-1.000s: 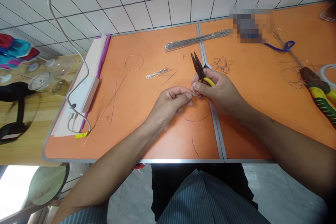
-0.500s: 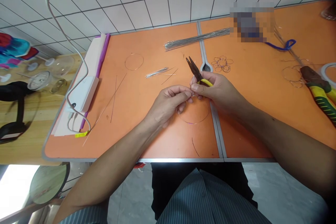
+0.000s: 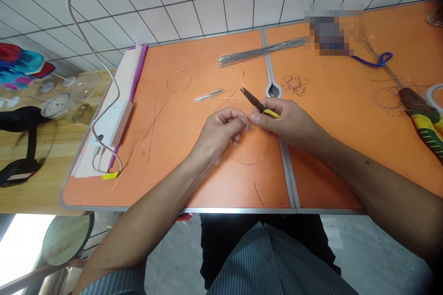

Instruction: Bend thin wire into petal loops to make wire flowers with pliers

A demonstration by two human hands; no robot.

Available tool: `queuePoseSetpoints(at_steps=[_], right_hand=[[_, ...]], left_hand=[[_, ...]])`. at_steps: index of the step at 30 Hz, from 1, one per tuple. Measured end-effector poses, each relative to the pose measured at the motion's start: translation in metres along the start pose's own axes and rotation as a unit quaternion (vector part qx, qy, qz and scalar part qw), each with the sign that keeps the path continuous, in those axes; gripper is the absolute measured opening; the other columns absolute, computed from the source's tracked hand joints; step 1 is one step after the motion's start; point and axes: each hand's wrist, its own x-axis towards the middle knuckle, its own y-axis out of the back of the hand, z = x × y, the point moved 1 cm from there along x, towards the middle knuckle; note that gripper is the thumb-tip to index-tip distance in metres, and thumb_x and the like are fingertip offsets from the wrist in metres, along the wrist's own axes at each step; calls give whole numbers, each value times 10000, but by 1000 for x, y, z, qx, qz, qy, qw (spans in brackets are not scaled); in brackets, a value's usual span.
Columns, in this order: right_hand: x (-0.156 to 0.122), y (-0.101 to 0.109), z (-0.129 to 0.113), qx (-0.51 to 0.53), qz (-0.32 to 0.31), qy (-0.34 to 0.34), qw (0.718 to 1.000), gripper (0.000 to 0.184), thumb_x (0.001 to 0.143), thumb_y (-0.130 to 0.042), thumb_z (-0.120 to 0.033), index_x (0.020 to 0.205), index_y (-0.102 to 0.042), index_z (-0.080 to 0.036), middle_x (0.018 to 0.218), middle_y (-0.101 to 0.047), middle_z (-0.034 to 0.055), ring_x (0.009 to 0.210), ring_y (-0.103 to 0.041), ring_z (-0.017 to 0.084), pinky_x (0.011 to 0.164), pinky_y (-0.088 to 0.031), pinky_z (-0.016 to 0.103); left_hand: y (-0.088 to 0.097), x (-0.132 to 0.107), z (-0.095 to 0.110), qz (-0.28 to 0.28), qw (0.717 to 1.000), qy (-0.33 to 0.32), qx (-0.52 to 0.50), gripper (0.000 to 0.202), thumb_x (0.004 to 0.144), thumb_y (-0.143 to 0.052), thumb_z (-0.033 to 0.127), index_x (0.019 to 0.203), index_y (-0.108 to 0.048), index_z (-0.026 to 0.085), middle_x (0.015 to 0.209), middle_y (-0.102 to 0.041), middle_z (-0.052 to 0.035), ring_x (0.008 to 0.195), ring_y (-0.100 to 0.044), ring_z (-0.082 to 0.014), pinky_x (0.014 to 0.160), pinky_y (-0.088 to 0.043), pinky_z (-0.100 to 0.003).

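Observation:
My left hand (image 3: pixel 224 131) pinches a thin wire ring (image 3: pixel 268 147) near its top, where a short wire end sticks up between thumb and fingers. The ring hangs below my fingertips, with a small purple wrapped section at its bottom. My right hand (image 3: pixel 287 117) is closed around needle-nose pliers (image 3: pixel 256 100) with yellow handles, their dark jaws pointing up and left, away from the ring. The right thumb and forefinger are very near the left fingertips; whether they touch the wire is hard to see.
A long wire bundle (image 3: pixel 256 54) lies at the back, a short wire bundle (image 3: pixel 208 95) nearer. A flower-shaped wire piece (image 3: pixel 295 85) and larger yellow-green pliers (image 3: pixel 420 113) are at right. A white box (image 3: pixel 116 124) with a cable stands left, beside loose wires (image 3: pixel 152 124).
My right hand has drawn slightly apart from the left fingertips, and the pliers have tilted further left. The ring has shifted a little left with my left hand.

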Motion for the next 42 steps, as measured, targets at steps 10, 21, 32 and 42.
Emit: queuePoseSetpoints(at_steps=[10,21,32,42], right_hand=[[2,-1,11,-15,-46,7,999,120,846,-867,-275,911,-769,-249,787,-670,-8,681,-537,160,604,-377,307],[1,6,8,-252,37,133,958,156,1042,-700,-379,997,-759,-242,905,-769,38,809,-661,229,708,-430,366],[-3,8,7,-522,133,352,765,318,1164,-588,-368,947,-765,-216,885,-766,104,830,-621,265,709,-353,411],[-3,10,6,-545,120,333,760,368,1173,-534,-366,890,-728,-234,849,-731,94,814,-577,260,716,-359,414]], left_hand=[[9,8,-6,44,995,-69,62,117,807,-829,223,750,-729,202,709,-662,17,578,-504,-84,555,-398,-254],[27,15,18,-18,987,49,-150,257,732,-905,220,807,-664,169,772,-679,29,536,-495,-46,483,-384,-202],[27,11,22,-34,990,38,-130,206,749,-899,205,795,-705,149,733,-667,23,530,-517,-38,489,-402,-182],[25,9,22,-39,992,26,-117,214,744,-918,219,756,-715,154,704,-672,19,514,-521,-45,479,-396,-194]])
